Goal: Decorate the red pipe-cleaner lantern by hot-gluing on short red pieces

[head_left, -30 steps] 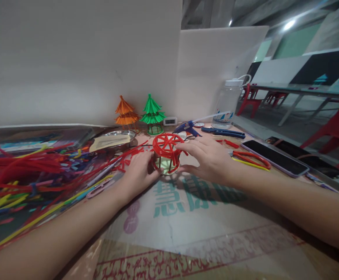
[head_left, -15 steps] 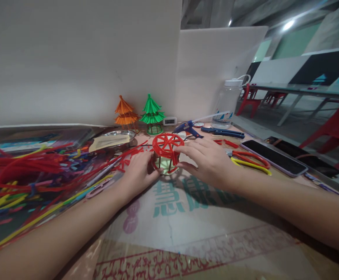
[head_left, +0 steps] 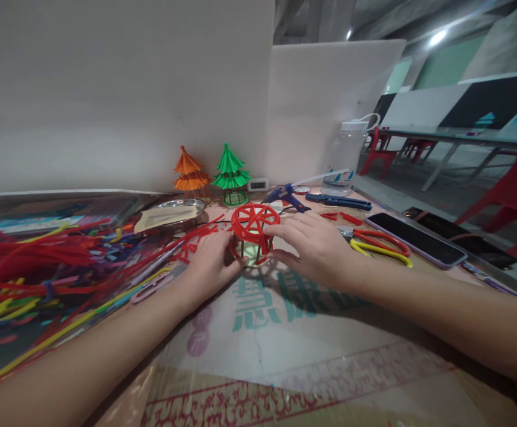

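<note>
A small red pavilion frame (head_left: pixel 250 218) stands upright at the middle of the table, with a spoked ring on top, thin posts and a pale green round base. My left hand (head_left: pixel 211 261) grips its lower left side, the thumb at the base's edge and the other fingers partly hidden behind the frame. On the opposite side, my right hand (head_left: pixel 318 246) pinches a red piece at a post between thumb and fingers. Red offcuts (head_left: pixel 187 252) lie beside my left hand. Behind the frame stand a green model pavilion (head_left: pixel 229 175) and an orange one (head_left: pixel 190 175).
Colourful pipe-cleaner strips (head_left: pixel 40 261) fill the left side, near a metal dish (head_left: pixel 178 220). A blue glue gun (head_left: pixel 285 196), a blue stapler-like tool (head_left: pixel 338 202), red-and-yellow-handled pliers (head_left: pixel 385 244), a phone (head_left: pixel 416 239) and a water bottle (head_left: pixel 341 157) lie or stand to the right.
The view has shifted very slightly. Both hands keep their places on the red frame, and nothing else has visibly moved.
</note>
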A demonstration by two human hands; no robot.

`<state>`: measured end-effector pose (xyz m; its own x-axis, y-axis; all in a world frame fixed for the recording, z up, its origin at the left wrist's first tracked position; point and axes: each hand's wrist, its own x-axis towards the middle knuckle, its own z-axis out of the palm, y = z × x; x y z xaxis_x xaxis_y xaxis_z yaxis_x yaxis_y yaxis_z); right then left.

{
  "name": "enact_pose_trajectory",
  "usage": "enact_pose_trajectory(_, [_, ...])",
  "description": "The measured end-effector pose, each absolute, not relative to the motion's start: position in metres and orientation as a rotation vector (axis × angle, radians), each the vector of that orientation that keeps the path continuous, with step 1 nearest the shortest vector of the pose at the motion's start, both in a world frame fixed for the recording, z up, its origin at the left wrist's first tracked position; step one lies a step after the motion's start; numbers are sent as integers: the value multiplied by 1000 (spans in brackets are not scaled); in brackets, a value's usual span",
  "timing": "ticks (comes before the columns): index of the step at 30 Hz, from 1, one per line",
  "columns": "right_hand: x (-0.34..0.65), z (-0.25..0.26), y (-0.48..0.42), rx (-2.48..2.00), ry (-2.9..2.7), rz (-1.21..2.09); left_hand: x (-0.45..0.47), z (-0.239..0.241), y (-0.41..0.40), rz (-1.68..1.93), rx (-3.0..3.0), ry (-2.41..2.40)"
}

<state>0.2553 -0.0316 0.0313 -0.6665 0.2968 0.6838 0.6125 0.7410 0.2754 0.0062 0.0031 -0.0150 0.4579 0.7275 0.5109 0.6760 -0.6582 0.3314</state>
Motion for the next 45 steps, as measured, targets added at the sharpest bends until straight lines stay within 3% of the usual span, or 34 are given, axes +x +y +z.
enact_pose_trajectory(7, [263, 37, -34, -390, -2265, -793, 5, -18, 4, 951, 2587, 1301])
enact_pose_trajectory(25, [260, 36, -31, -463, -2272, -685, 6, -15, 4, 949, 2573, 1266])
enact_pose_trajectory(35, [274, 30, 4, -988, -1776, -16, 6, -11, 2, 923, 2559, 1190])
enact_pose_trajectory(40, [279, 1, 27, -1182, -1878, 286, 5, -15, 5, 925, 2552, 1228])
enact_pose_trajectory(45, [274, -11, 28, -1133, -2005, 386, 5, -18, 7, 947, 2538, 1231])
